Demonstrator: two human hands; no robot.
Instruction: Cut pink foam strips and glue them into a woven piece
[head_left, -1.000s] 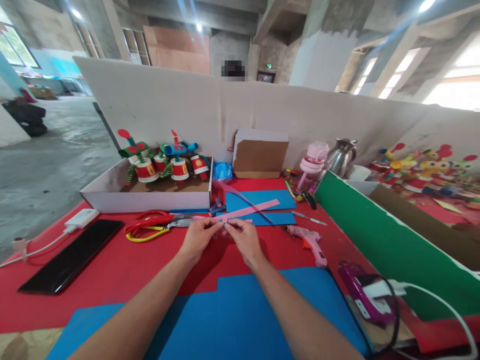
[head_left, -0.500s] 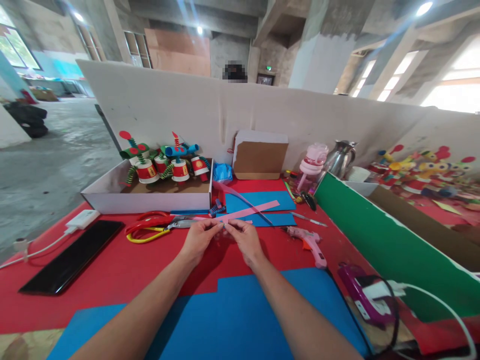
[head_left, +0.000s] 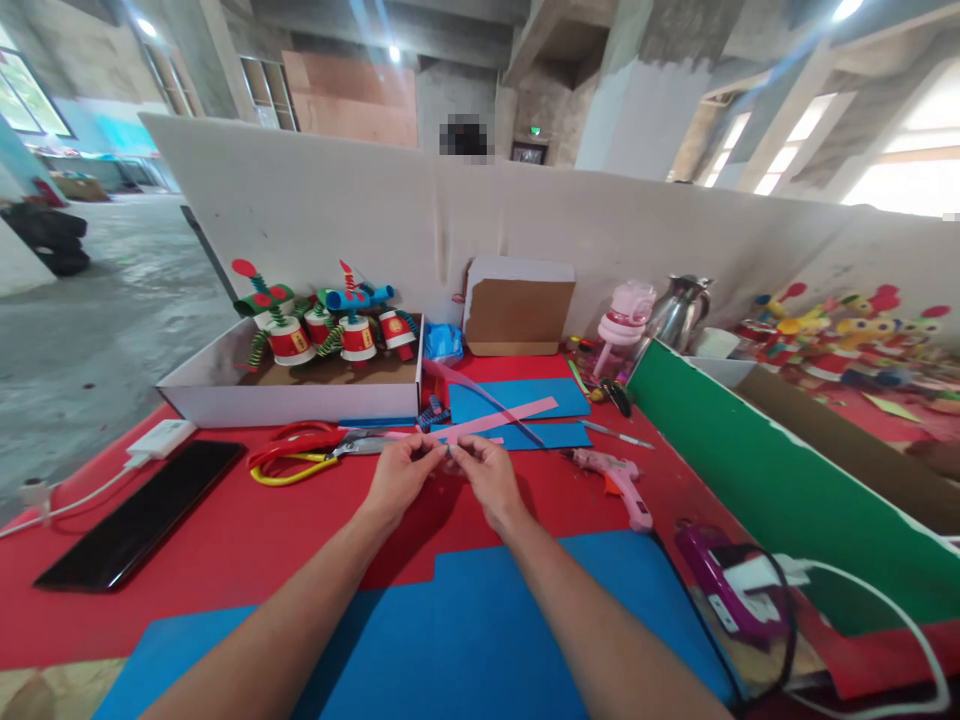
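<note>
My left hand (head_left: 401,475) and my right hand (head_left: 487,478) meet over the red tabletop, thumbs and fingertips pinched together. Between them is a small bluish bit of paper strip (head_left: 448,452), mostly hidden by the fingers. Just beyond, a pink paper strip (head_left: 517,411) slants to the right, crossed by a curving purple-pink strip (head_left: 491,399). Under these lie blue paper pieces (head_left: 566,397). Left of my left hand rest scissors (head_left: 296,458) with red and yellow handles. A small folded blue-and-pink paper spring (head_left: 433,412) lies behind the hands.
A white box (head_left: 292,404) holds several paper-cup figures. A pink glue gun (head_left: 615,480) lies at right, near a purple power strip (head_left: 731,590) and a green-sided box (head_left: 750,470). A black phone (head_left: 142,515) lies left; large blue sheets (head_left: 420,640) lie under my forearms.
Both hands keep the same pinch at nearly the same spot, with only slight finger movement. The view shifts a little; nothing else visibly moves.
</note>
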